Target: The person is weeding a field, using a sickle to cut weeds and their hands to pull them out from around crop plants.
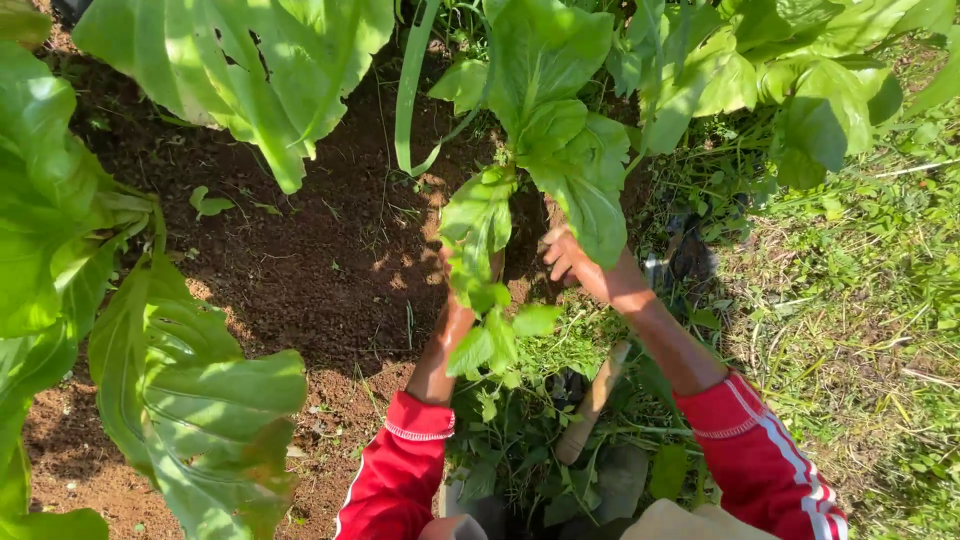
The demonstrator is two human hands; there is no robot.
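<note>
Green leafy plant (545, 150) is gripped low at 12 o'clock by the right hand (572, 258), fingers closed; left hand (462, 300) leaf-hidden, grip indeterminable; next: steady upward pull from soil (320, 260).

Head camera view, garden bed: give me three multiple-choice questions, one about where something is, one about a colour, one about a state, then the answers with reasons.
1. Where does the wooden handle lie?
A. On the weeds between the forearms
B. On the bare soil at left
C. In the right hand

2. What colour are the sleeves?
A. Blue
B. Red
C. Grey

3. What is the state of the hands?
A. Both resting on the soil
B. Both at the leafy plant
C. Both out of view

Answers: 1 A, it rests on greenery between the arms. 2 B, red with white trim. 3 B, left hand and right hand reach its lower leaves.
</note>
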